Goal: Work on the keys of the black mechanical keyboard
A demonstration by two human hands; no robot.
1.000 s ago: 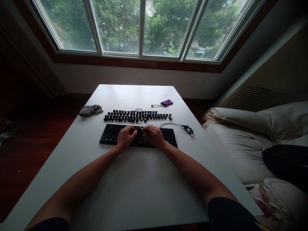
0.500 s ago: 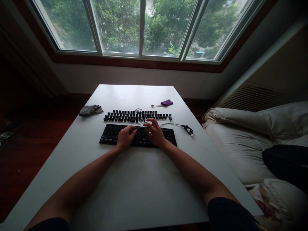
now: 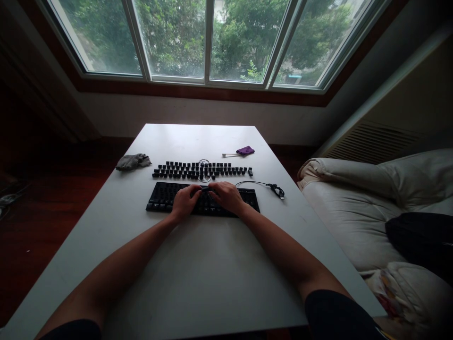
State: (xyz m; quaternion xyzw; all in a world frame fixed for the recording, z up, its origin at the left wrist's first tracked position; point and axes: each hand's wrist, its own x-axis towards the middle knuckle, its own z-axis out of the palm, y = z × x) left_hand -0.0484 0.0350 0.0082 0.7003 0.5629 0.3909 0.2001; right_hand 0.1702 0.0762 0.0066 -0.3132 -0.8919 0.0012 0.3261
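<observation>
While the left hand (image 3: pixel 186 200) and right hand (image 3: pixel 229 197) are resting over the black keyboard (image 3: pixel 163 192), fingers (image 3: pixel 214 186) narrow, hold unclear, steadiness is probably sparing the keycaps (image 3: pixel 193 177) just beyond.

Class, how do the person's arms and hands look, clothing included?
The left sleeve and right sleeve are dark and short, leaving the forearms bare. The left hand and right hand wear no gloves, and no watch shows.

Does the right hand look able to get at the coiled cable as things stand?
Probably yes. The right hand is over the keyboard, and the coiled cable lies just beyond its right end; nothing seems to cover it or block the way.
</observation>
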